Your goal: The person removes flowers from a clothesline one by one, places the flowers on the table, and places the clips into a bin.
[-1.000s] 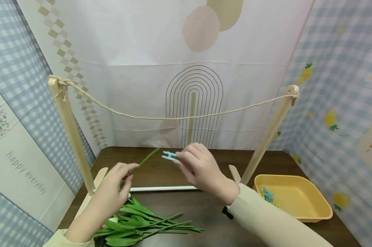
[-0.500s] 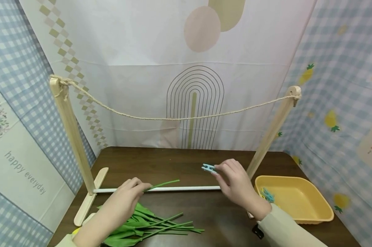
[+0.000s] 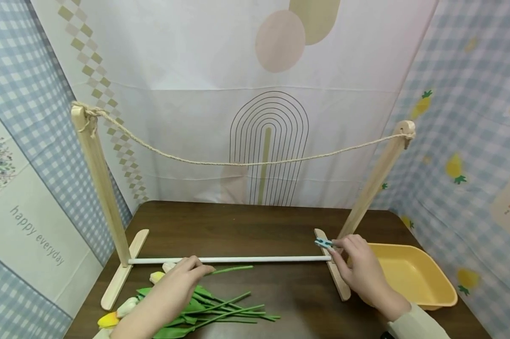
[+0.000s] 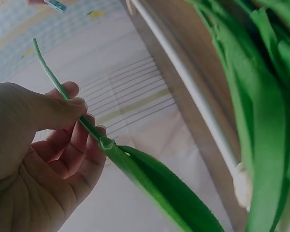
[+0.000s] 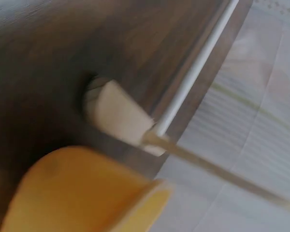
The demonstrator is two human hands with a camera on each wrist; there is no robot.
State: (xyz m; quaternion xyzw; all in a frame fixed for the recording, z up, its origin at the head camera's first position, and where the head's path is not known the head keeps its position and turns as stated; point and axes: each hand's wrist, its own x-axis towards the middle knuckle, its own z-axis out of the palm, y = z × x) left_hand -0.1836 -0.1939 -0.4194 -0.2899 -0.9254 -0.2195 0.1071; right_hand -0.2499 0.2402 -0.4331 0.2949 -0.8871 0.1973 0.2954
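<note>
My left hand (image 3: 176, 285) pinches the thin green stem (image 3: 233, 269) of an artificial tulip between thumb and fingers, the stem pointing right and lying almost level. In the left wrist view a long green leaf (image 4: 159, 186) runs down from below the fingertips. The held tulip's bloom is out of sight there. Over by the right post, my right hand (image 3: 362, 270) holds a light blue clothespin (image 3: 324, 243) at its handle end, jaws facing left. Under and beside my left forearm lies a heap of tulips with green leaves (image 3: 195, 301), a yellow bloom (image 3: 108, 320) and a white bloom (image 3: 127, 306).
A wooden frame stands on the dark table (image 3: 280, 230): left post (image 3: 104, 188), right post (image 3: 373, 188), white crossbar (image 3: 255, 259). Twine (image 3: 238, 164) sags between the post tops. A yellow basin (image 3: 403, 278) sits at the right, partly behind my right hand.
My right hand has carried the clothespin from the middle to the right, in front of the basin. My left hand has come lower and rightward, and its stem has tipped from slanting to nearly level.
</note>
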